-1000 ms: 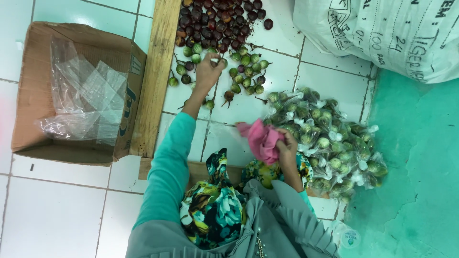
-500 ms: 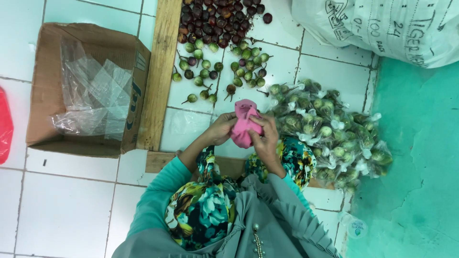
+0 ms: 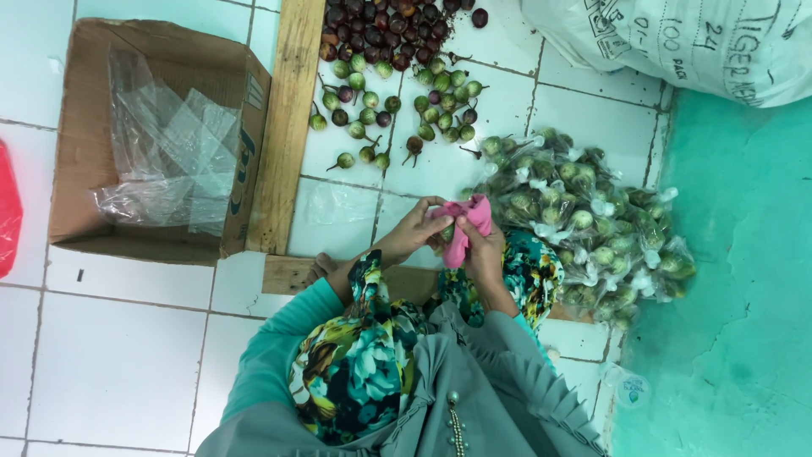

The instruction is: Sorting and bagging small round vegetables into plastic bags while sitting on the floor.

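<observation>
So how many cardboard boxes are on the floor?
1. The cardboard box lies open at the left beside the wooden plank, holding clear plastic bags. Others may be out of view.

Bare tile (image 3: 338,211) open beside the hands, bagged heap (image 3: 592,228) crowding opposite, loose eggplants (image 3: 397,110) ahead, wooden plank (image 3: 283,127) flanking

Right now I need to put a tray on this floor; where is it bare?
Bare white tiles lie below the cardboard box, left of the seated person. Crowded: loose fruit and bagged fruit around both hands.
</observation>
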